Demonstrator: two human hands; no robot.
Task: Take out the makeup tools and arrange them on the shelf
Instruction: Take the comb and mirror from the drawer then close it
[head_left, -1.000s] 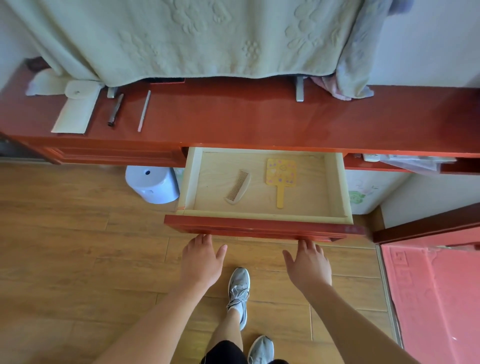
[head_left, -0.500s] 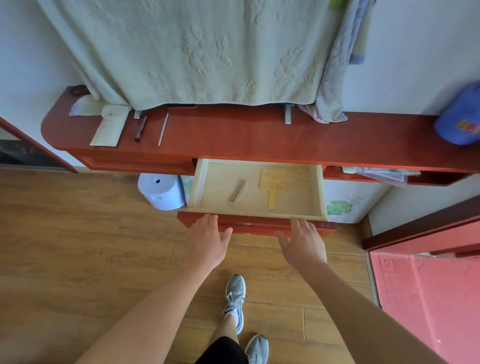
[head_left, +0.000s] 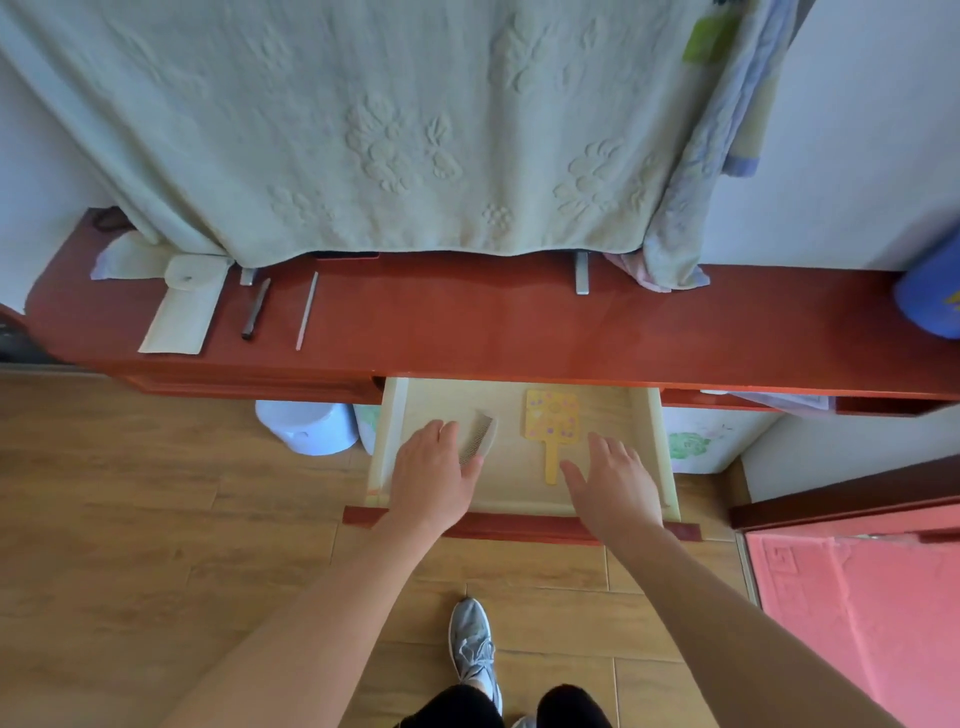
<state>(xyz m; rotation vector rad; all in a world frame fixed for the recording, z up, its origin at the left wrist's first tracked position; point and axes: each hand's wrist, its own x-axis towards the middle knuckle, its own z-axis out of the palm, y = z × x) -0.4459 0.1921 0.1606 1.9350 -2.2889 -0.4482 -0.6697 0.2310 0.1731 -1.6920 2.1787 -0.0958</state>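
Drawer: pale wood with a red front, standing open under the red shelf.
- Comb: beige and fine-toothed, lying aslant in the drawer's left half.
- Yellow handled paddle: dotted face, either a mirror or a brush. It lies flat near the drawer's middle, with its handle toward the front edge.

Left hand: over the drawer's left half, fingers straight and together. The thumb tip is at the comb's near end, but whether it touches cannot be told. It grips nothing.

Right hand: over the drawer's right half, fingers spread wide and holding nothing. The thumb is just beside the paddle's handle.

Shelf top, left end:
- Cream flap pouch.
- Dark pencil.
- Slim pale stick.

These three lie side by side and apart, each pointing from the back edge to the front.

Shelf top, right end: a blue object, partly out of view.

Back edge: a pale green embossed towel hangs down to the shelf.

Floor: a pale blue stool under the shelf's left part, a red mat and a grey sneaker.
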